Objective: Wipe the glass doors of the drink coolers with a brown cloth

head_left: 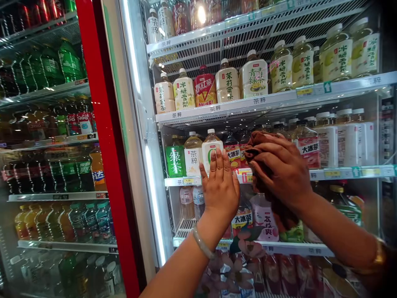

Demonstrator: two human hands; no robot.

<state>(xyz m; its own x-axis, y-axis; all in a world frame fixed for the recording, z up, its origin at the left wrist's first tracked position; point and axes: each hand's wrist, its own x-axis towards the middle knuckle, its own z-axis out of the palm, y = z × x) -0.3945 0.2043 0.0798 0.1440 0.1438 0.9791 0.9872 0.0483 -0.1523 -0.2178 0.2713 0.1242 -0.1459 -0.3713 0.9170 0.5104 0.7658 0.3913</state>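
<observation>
My left hand (219,188) lies flat against the glass door of a lit drinks cooler, fingers stretched out and holding nothing. A pale bangle is on that wrist. To its right, my right hand (281,171) grips a bunched dark reddish-brown cloth (263,140) at the glass, and part of the cloth hangs down below the palm. Behind the left fingertips stands a white-labelled bottle (212,145). Bottles with red labels show between the two hands, through the glass.
Shelves of bottled drinks fill the cooler, with a shelf edge (269,99) above my hands. A red door frame (108,165) divides it from another cooler at the left, holding green bottles (70,60) and others. Flower shapes appear low on the glass.
</observation>
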